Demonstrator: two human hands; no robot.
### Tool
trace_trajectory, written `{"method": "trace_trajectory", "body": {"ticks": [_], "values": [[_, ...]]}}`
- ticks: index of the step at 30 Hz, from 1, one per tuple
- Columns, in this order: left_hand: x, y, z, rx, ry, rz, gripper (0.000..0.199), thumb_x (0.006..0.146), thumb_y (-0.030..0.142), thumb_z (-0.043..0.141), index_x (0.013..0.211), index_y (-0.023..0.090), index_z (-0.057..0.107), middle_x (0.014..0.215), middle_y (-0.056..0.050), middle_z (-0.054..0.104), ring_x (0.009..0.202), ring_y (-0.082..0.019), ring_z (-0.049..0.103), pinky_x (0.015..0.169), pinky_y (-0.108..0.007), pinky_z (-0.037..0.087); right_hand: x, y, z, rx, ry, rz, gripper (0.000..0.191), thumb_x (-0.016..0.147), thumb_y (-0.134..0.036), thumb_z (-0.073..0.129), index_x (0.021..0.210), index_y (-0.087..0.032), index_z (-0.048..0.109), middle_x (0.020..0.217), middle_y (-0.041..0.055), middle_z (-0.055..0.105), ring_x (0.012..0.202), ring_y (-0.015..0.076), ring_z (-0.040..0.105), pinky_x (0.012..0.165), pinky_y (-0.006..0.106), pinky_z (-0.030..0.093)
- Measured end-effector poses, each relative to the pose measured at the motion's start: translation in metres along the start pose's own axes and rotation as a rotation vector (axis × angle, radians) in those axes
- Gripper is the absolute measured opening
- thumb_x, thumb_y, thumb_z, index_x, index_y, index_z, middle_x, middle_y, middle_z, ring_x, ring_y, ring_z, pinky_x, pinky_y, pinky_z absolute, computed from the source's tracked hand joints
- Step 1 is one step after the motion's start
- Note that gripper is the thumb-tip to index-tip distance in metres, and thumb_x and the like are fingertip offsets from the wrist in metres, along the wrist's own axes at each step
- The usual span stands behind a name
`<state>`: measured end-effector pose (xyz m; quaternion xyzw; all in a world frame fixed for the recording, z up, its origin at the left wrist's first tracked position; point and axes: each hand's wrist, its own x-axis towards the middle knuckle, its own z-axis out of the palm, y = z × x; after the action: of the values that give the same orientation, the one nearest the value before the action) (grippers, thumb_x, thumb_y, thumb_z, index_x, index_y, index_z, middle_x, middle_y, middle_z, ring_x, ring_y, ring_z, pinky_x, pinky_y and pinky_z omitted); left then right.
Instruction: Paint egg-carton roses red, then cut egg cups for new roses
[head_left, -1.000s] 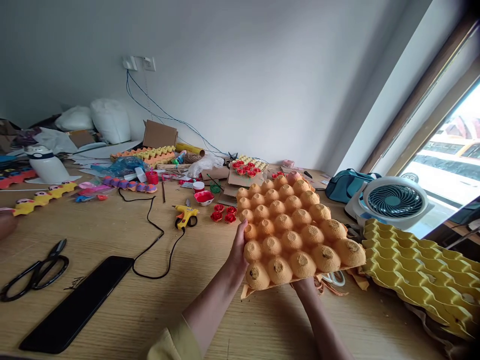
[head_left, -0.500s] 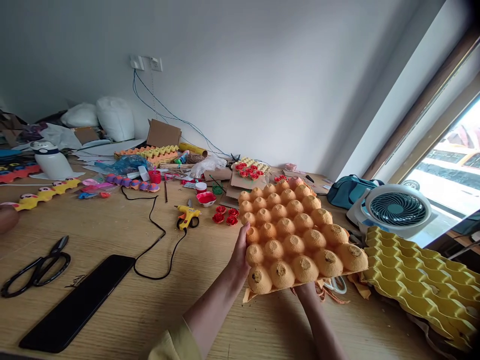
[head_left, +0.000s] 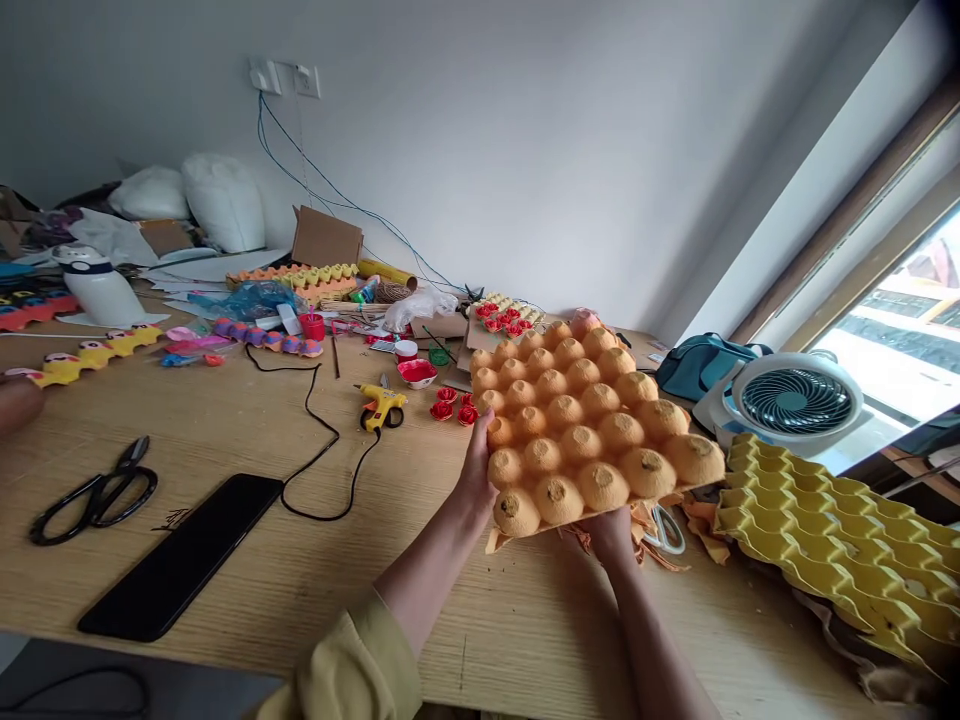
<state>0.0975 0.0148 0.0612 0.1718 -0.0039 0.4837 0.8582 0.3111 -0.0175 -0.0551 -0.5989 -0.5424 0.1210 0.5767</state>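
Orange egg tray (head_left: 577,425) held tilted above the wooden table (head_left: 420,590), bumps facing up, front and centre-right; underside not visible. Left hand (head_left: 476,470) grips its left edge, thumb against the side, other fingers mostly hidden behind and below, so their exact set is unclear. Right hand (head_left: 611,535) is under the near edge, only wrist and heel showing; fingers covered by the tray, can't say whether spread or curled. Left sleeve (head_left: 364,660) and right forearm run off the bottom edge. Just past the right hand, orange scraps (head_left: 705,530) and a white loop (head_left: 667,530), partly covered, can't tell what it belongs to. Yellow egg tray (head_left: 840,540) lies right, cut by the frame, on something brown and hard to make out. Tray also blocks part of the cardboard (head_left: 480,340) behind; small red roses (head_left: 444,408) sit near its left side, glue gun (head_left: 382,408) further left. At the far left edge, another person's hand (head_left: 19,402), cropped and in shadow, by a yellow strip (head_left: 94,358); fingers unreadable. Back-left clutter overlaps, mostly too small to sort.
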Motion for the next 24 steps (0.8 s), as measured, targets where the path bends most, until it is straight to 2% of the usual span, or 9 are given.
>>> {"method": "trace_trajectory", "body": {"ticks": [2,4,7,10,12,15,17,19,24], "values": [[0.001,0.005,0.002,-0.005,0.013,0.028,0.064,0.093,0.062,0.051,0.15,0.033,0.048,0.126,-0.007,0.074,0.118,-0.036,0.069,0.105,-0.057,0.051,0.003,-0.001,-0.001,-0.034,-0.031,0.029,0.029,0.092,-0.04,0.069,0.084,-0.012,0.069,0.078,0.0016,0.068,0.068,0.0154,0.063,0.059,0.027,0.053],[0.001,0.009,0.002,-0.005,0.022,0.048,0.063,0.094,0.061,0.05,0.15,0.032,0.048,0.126,-0.008,0.075,0.118,-0.035,0.069,0.105,-0.056,0.051,0.005,-0.004,-0.003,-0.06,-0.029,0.04,0.038,0.083,-0.039,0.071,0.057,-0.015,0.058,0.052,-0.0014,0.056,0.053,0.0135,0.051,0.047,0.024,0.039],[0.002,0.01,-0.002,0.01,0.029,0.072,0.062,0.094,0.061,0.05,0.15,0.033,0.048,0.125,-0.007,0.075,0.118,-0.035,0.069,0.106,-0.057,0.05,0.006,-0.012,-0.004,-0.067,-0.019,0.031,0.036,0.075,-0.038,0.067,0.049,-0.019,0.052,0.045,-0.001,0.051,0.051,0.0136,0.045,0.046,0.025,0.034],[0.002,0.006,-0.007,0.039,0.026,0.071,0.061,0.094,0.061,0.051,0.148,0.033,0.05,0.126,-0.008,0.074,0.119,-0.036,0.068,0.107,-0.06,0.049,0.005,-0.022,-0.004,-0.033,-0.033,0.006,0.024,0.073,-0.037,0.066,0.059,-0.018,0.06,0.057,0.0037,0.064,0.061,0.019,0.057,0.054,0.028,0.046],[0.002,0.003,-0.01,0.064,0.023,0.066,0.06,0.094,0.06,0.051,0.147,0.032,0.052,0.128,-0.008,0.074,0.12,-0.036,0.068,0.108,-0.061,0.048,0.004,-0.027,-0.003,0.003,-0.027,-0.017,0.022,0.073,-0.039,0.067,0.08,-0.017,0.068,0.08,0.0093,0.074,0.079,0.0256,0.066,0.068,0.035,0.054],[0.004,0.002,-0.014,0.088,0.021,0.057,0.059,0.095,0.059,0.052,0.147,0.033,0.052,0.13,-0.007,0.073,0.122,-0.037,0.067,0.109,-0.062,0.047,0.003,-0.031,0.0,0.049,-0.001,-0.052,0.045,0.072,-0.042,0.072,0.11,-0.019,0.066,0.116,0.0148,0.073,0.11,0.0324,0.065,0.093,0.047,0.054],[0.004,0.001,-0.017,0.086,0.016,0.047,0.059,0.095,0.059,0.052,0.149,0.035,0.05,0.132,-0.006,0.072,0.123,-0.036,0.067,0.11,-0.061,0.047,0.003,-0.031,0.001,0.068,0.003,-0.07,0.055,0.071,-0.044,0.076,0.12,-0.022,0.062,0.128,0.0149,0.068,0.122,0.0337,0.06,0.105,0.053,0.048],[0.005,0.001,-0.02,0.081,0.011,0.039,0.059,0.095,0.059,0.052,0.15,0.037,0.048,0.133,-0.005,0.072,0.124,-0.036,0.066,0.111,-0.06,0.046,0.002,-0.03,0.002,0.08,-0.009,-0.077,0.058,0.071,-0.044,0.077,0.123,-0.024,0.061,0.131,0.0142,0.066,0.126,0.0337,0.057,0.109,0.056,0.045],[0.004,-0.002,-0.023,0.091,0.024,0.027,0.059,0.096,0.059,0.051,0.151,0.037,0.048,0.133,-0.006,0.071,0.125,-0.035,0.066,0.112,-0.06,0.045,-0.001,-0.031,-0.001,0.079,-0.035,-0.068,0.047,0.076,-0.042,0.074,0.118,-0.025,0.064,0.122,0.0128,0.069,0.121,0.0337,0.06,0.106,0.055,0.048]]}}
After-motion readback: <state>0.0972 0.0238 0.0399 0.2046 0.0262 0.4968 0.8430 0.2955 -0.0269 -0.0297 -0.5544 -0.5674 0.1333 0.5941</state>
